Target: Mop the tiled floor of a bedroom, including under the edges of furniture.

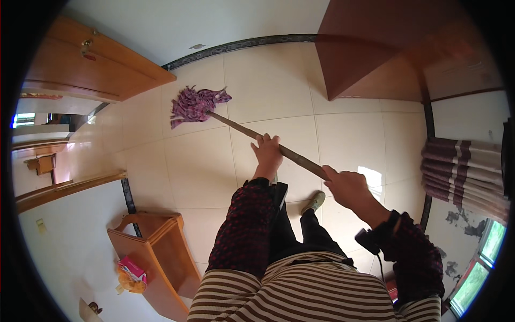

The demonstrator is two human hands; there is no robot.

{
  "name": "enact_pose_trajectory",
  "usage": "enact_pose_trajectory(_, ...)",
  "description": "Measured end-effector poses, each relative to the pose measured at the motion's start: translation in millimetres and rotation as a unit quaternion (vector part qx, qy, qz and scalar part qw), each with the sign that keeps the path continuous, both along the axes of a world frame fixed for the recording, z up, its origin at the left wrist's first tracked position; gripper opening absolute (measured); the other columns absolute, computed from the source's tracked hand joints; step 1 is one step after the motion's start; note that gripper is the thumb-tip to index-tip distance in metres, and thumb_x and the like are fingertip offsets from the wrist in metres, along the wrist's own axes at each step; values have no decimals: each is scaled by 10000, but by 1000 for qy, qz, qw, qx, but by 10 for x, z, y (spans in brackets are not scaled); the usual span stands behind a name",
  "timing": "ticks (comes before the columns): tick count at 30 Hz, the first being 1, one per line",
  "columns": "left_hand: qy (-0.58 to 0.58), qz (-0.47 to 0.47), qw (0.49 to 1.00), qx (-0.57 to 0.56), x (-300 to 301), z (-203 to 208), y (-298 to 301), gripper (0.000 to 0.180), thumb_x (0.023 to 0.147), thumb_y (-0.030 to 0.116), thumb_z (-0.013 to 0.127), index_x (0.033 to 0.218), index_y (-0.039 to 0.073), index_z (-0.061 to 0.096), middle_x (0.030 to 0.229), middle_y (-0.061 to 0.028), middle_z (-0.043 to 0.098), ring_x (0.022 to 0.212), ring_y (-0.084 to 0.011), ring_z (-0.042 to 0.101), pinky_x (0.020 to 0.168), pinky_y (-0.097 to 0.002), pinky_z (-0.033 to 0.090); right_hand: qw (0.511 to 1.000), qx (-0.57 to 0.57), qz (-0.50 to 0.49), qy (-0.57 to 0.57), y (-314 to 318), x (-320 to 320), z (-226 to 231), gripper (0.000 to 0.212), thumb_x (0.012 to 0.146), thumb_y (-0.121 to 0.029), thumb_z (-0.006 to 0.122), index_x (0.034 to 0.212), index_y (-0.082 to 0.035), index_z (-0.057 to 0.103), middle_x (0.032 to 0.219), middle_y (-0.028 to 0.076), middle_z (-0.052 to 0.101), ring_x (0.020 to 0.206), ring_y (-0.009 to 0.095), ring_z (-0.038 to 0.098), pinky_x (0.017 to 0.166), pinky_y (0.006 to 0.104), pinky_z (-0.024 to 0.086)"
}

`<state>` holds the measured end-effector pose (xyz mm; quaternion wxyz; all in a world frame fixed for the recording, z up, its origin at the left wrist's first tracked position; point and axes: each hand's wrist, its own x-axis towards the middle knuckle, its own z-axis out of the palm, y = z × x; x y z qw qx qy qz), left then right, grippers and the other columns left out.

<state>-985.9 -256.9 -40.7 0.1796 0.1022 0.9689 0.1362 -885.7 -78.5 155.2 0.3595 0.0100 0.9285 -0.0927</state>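
Observation:
A mop with a long wooden handle [241, 129] slants across the floor in front of me. Its head of purple-pink cloth strips [194, 105] lies spread on the pale tiles at the far left. Partway down the handle, my left hand [267, 155] is on the wood, thumb and fingers about it. Nearer the handle's upper end, my right hand [348, 189] is wrapped round it. Dark sleeves cover both forearms, and the right wrist wears a black strapped device.
An open wooden door [102, 61] stands at the left, beyond the mop head. A wooden cabinet [161, 257] is near left, with a pink box [132, 266] on it. A large brown piece of furniture [370, 53] stands far right; a striped curtain [464, 172] hangs at the right.

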Motion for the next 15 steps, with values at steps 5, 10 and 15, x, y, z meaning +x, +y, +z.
enact_pose_trajectory(5, 12, -190, 980, 60, 641, -64, 746, 160, 659, 85, 589, 808, 139, 612, 848, -85, 579, 905, -290, 536, 775, -506, 375, 998, 54, 13, 32, 741, 886, 469, 396, 868, -310, 523, 1221, -166, 417, 663, 91, 609, 627, 303, 624, 576, 442, 481)
enact_pose_trajectory(10, -124, -357, 905, 196, 1799, 235, 1671, 105, 710, 129, 576, 797, 120, 634, 849, -114, 620, 887, -321, 574, 807, -553, 390, 992, 46, -117, 2, 1403, 2122, 1066, 426, 787, -284, 625, 1181, -162, 517, 680, 132, 620, 641, 341, 614, 574, 444, 477)
enact_pose_trajectory(15, -260, -573, 749, 208, 2440, 601, 2118, 261, 672, 314, 710, 782, 84, 656, 805, -126, 651, 839, -314, 622, 724, -415, 504, 951, 47, -307, -13, 1208, 2924, 1527, 402, 681, -148, 670, 1076, -106, 608, 753, 153, 638, 690, 331, 633, 627, 408, 503)
